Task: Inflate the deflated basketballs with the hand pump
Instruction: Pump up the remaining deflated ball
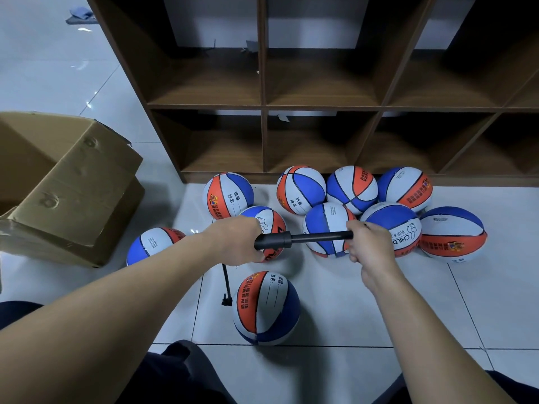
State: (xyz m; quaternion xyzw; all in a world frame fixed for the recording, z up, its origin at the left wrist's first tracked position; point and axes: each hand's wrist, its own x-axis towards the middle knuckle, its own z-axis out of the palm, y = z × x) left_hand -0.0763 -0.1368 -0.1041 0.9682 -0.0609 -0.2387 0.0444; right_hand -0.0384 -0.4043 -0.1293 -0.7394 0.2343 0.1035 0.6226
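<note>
Head view, looking down at tiled floor [335, 301] in front of a brown cubby shelf [264, 106]. Black hand pump [303, 238] held level, crosswise, above the balls. Left hand [237, 242] wrapped round the fat barrel end, fingers curled tight on it; right hand [369, 243] clamped on the far right end, presumably the handle, fingers closed around it. Thin black hose [226, 282] dangling from under the left hand, its tip just beside the nearest basketball [267, 307], at the left flank; contact with a valve impossible to tell. Nearest ball dimpled and slack-looking. Cluster of other basketballs [353, 189] farther off against the shelf foot, rounder by appearance. Open cardboard box [73, 182] far left. Step in hand, by judgement: pumping or about to, rod seemingly partly drawn. Next move likely needing a straight push of the handle toward the barrel, hose kept seated.
</note>
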